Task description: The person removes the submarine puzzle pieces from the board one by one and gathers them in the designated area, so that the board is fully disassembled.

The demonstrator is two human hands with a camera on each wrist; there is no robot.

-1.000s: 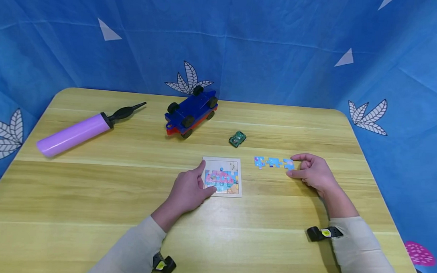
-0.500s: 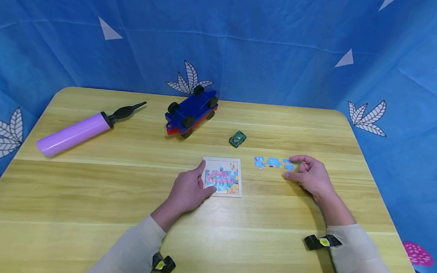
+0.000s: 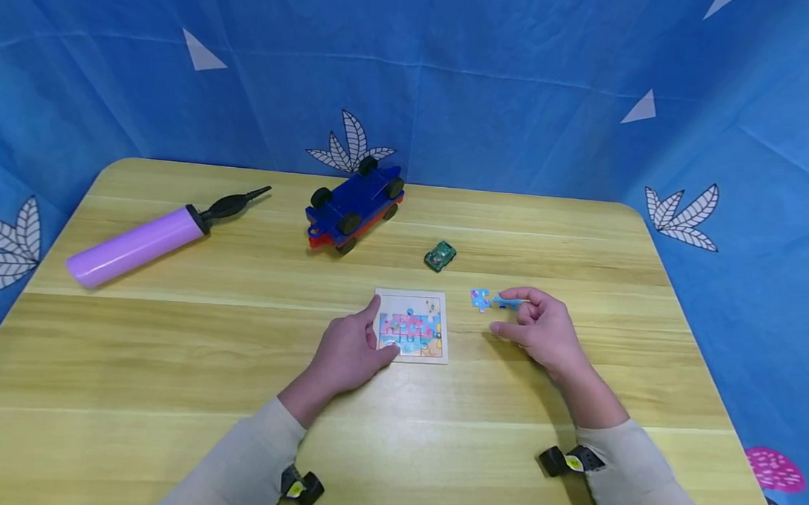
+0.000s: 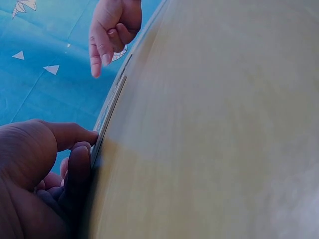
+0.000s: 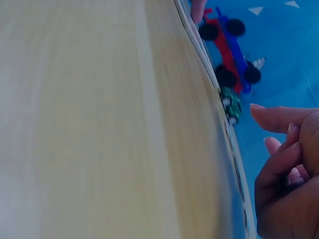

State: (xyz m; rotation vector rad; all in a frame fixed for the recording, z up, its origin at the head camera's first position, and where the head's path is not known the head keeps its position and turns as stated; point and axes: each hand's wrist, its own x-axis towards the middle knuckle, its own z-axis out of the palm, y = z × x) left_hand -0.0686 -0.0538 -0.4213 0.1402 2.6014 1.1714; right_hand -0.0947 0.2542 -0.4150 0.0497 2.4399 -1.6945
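In the head view, my left hand [image 3: 351,347] holds the left side of a small framed jigsaw puzzle [image 3: 412,300]. Its thumb lies over the lower edge and the forefinger over the upper left. The lower part of the frame is filled with pink and blue pieces. My right hand [image 3: 542,328] hovers over loose pieces, thumb and forefinger spread apart with nothing seen between them. A puzzle piece [image 3: 480,300] lies left of those fingertips. Another piece [image 3: 506,303] is partly covered by the forefinger. In the left wrist view, the puzzle frame [image 4: 114,104] appears edge-on.
A green toy car [image 3: 440,257] sits behind the puzzle. Farther back, a blue and red toy vehicle [image 3: 355,205] lies wheels up. A purple hand pump [image 3: 137,248] with a black nozzle lies at the left. Blue cloth [image 3: 516,123] hangs behind the wooden table [image 3: 193,364].
The right hand has moved left, from the rightmost loose piece to the middle one. That rightmost piece is now out of sight at the hand. The left hand stays on the puzzle frame.
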